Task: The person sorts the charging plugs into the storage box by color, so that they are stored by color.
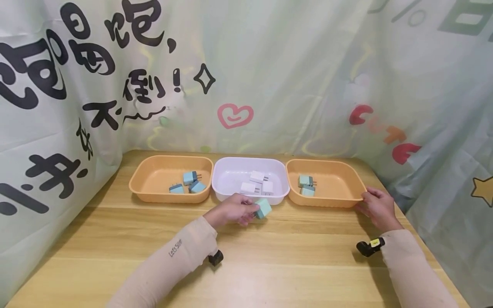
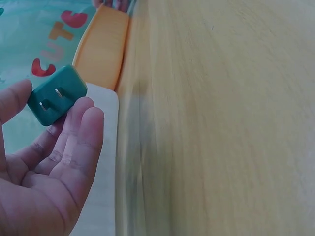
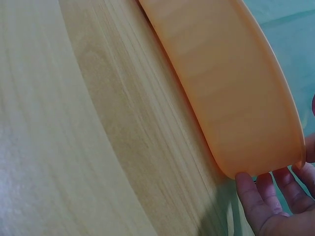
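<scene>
My left hand (image 1: 236,209) pinches a light green charger plug (image 1: 263,208) in front of the white tray (image 1: 283,196). In the left wrist view, the plug's two metal prongs (image 2: 59,92) face the camera, and thumb and fingertips hold its edges. My right hand (image 1: 379,207) grips the near right corner of the right orange tray (image 1: 339,200). Its fingertips (image 3: 244,183) lie against the tray's outer wall in the right wrist view, with the thumb up at the rim. Two green and dark charger plugs (image 1: 306,181) lie inside that tray, toward its left end.
Several white charger plugs (image 1: 259,176) lie in the middle tray. Blue charger plugs (image 1: 190,178) sit in the left orange tray (image 1: 165,199). The three trays stand in a row on a wooden table (image 1: 292,273), before a printed curtain (image 1: 277,85).
</scene>
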Motion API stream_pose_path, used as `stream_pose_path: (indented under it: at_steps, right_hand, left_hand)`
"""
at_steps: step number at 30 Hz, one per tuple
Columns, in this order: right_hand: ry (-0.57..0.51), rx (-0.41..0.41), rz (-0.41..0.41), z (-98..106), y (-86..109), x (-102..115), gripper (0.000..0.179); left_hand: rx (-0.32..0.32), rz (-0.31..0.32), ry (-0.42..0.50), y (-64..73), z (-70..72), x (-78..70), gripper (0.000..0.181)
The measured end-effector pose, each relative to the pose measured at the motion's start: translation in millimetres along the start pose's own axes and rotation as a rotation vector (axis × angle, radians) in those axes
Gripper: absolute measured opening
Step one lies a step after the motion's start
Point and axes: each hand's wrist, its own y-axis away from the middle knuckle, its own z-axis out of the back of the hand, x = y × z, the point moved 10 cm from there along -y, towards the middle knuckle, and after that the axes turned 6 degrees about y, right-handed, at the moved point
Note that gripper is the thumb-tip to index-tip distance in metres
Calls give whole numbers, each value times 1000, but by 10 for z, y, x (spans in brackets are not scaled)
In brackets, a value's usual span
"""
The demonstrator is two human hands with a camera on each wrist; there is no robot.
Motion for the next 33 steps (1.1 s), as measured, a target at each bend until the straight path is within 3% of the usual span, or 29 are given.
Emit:
stream_pose_path:
  at_steps: [14,22,33]
  right_hand:
    - [-4,-7,15,23,13,-6,31]
    - [18,-2,10,7,14,-5,42]
    - [22,0,18,7,10,10,41]
  left_hand:
    - [-2,0,4,-68,-55,-127,23]
    - [11,-30,10,-151,-126,-256,25]
    - [10,-18,28,-252,-180,-300,26]
